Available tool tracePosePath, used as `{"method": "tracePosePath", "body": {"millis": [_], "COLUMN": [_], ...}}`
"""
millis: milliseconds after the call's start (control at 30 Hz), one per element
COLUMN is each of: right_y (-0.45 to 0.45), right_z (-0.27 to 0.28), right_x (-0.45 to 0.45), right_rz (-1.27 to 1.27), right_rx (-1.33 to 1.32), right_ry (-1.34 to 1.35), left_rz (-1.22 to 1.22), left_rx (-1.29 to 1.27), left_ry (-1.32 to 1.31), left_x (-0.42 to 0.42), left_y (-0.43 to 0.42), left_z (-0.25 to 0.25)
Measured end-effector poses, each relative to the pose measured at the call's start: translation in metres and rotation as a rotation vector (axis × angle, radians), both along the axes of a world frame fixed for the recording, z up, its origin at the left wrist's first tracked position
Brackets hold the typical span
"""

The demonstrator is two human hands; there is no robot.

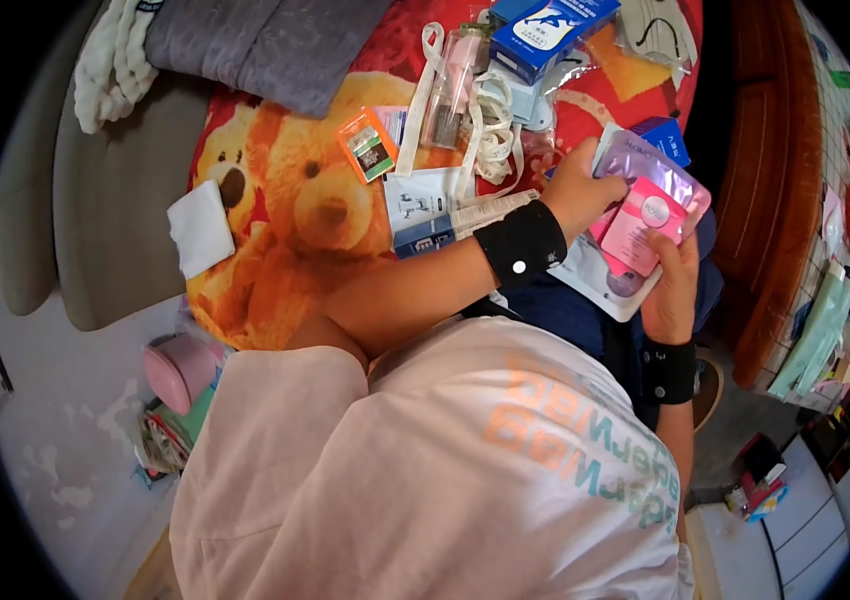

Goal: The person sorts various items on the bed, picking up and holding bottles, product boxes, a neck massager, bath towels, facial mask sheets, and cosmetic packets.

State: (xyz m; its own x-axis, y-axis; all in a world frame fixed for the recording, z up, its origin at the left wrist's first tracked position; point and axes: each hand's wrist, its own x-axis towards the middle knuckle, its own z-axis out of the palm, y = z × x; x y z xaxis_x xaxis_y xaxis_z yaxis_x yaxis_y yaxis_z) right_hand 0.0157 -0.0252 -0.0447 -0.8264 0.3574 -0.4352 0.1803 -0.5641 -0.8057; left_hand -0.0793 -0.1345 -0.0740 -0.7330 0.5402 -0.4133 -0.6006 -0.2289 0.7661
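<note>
My left hand (581, 198) grips a small stack of flat cosmetic packets at its left side, thumb on top. My right hand (672, 290) holds the same stack from the lower right, its thumb pressed on a pink sachet (633, 245). Under that sachet lies a shiny purple packet (680, 180), with a whitish packet (612, 290) showing below it. Fingers beneath the stack are hidden. Just beyond the stack a blue box (667, 140) partly shows. Near my left wrist lie a long blue-and-white box (435, 236) and a white printed packet (423, 197).
A red bear-print blanket (295, 230) carries an orange packet (368, 146), white straps (493, 130), a clear pink-topped bottle (453, 85), a large blue box (550, 35) and a folded white cloth (202, 228). A wooden cabinet (765, 180) stands at right, a pink bin (181, 372) at left.
</note>
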Motion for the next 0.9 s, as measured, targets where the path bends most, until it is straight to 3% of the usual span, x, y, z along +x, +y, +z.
{"method": "tracePosePath", "body": {"millis": [133, 267, 400, 500, 700, 800, 900], "right_y": [-0.001, -0.008, -0.001, 0.002, 0.0, -0.001, 0.0], "right_z": [-0.009, -0.023, -0.043, -0.048, -0.045, -0.044, -0.043], "right_x": [0.003, 0.006, 0.01, 0.01, 0.011, 0.011, 0.01], "right_rz": [0.043, 0.082, 0.093, 0.093, 0.074, 0.058, 0.058], "right_rx": [-0.242, -0.291, -0.34, -0.379, -0.347, -0.336, -0.329], "right_ry": [-0.055, -0.037, -0.101, -0.09, -0.083, -0.089, -0.093], "left_rz": [-0.065, -0.128, -0.277, -0.466, -0.889, -0.764, -0.407], "left_rx": [-0.224, -0.177, -0.931, -1.021, -1.407, -1.138, -0.911], "left_ry": [0.192, 0.415, 1.17, 1.477, 1.146, 0.759, 0.639], "left_x": [-0.003, -0.026, -0.09, -0.116, -0.116, -0.121, -0.116], "left_y": [-0.011, -0.064, -0.17, -0.216, -0.206, -0.228, -0.25], "left_z": [-0.007, 0.006, -0.007, -0.032, -0.009, -0.02, -0.019]}}
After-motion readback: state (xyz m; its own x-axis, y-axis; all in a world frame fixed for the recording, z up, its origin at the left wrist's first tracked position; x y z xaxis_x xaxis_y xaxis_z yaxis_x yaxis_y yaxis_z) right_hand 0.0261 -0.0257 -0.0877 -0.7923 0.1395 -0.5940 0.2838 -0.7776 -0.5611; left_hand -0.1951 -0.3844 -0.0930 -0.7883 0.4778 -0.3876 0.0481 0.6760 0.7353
